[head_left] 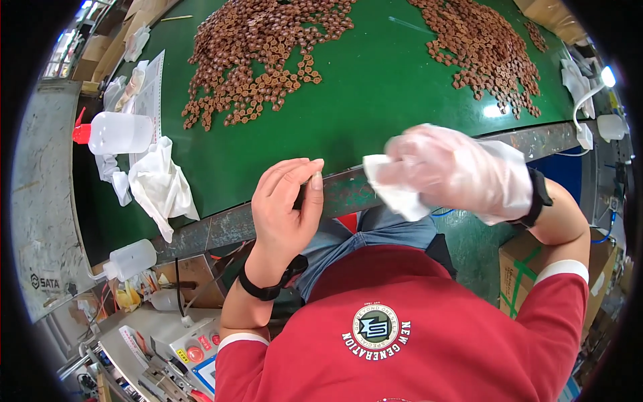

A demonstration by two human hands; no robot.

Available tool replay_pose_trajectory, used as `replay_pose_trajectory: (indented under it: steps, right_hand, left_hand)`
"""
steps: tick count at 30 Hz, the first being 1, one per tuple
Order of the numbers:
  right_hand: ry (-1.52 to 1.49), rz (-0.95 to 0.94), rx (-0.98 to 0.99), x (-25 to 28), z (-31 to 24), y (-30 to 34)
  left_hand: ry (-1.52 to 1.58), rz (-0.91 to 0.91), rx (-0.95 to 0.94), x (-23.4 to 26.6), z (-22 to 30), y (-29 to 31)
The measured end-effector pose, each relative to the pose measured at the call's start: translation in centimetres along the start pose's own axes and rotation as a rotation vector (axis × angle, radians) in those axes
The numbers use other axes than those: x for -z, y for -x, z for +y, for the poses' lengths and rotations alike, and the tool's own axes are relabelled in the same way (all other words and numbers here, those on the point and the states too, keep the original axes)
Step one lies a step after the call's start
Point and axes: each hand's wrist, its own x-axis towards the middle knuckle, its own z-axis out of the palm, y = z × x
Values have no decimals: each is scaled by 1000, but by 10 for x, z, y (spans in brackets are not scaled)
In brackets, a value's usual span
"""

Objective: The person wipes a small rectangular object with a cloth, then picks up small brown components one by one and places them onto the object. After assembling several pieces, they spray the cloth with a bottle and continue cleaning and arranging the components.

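Note:
My left hand [287,208] is bare and held over the near edge of the green table [348,107]. Its thumb and fingertips are closed in a pinch; anything between them is too small or hidden to make out. My right hand [445,171] wears a clear plastic glove and is slightly blurred. It grips a folded white cloth [400,195], which hangs below the fingers, apart from the left hand. Beyond my hands lie two heaps of small brown round parts, a left heap [261,60] and a right heap [485,50].
At the left stand a white squeeze bottle with a red nozzle [120,132] and a crumpled white cloth [161,184]. Another translucent bottle [132,259] sits below the table edge. A lamp on a bent white stalk [581,110] rises at the right, near a cardboard box [519,278].

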Motion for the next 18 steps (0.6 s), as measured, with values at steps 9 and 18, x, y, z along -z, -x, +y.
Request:
replay_pose_trajectory:
  steps: [9, 18]
  right_hand:
    - [-78, -256, -319, 35, -7, 25]
    - [-92, 149, -384, -4, -17, 13]
  left_hand:
    - [-9, 23, 2, 2, -2, 3]
    - [-11, 28, -21, 1, 1, 2]
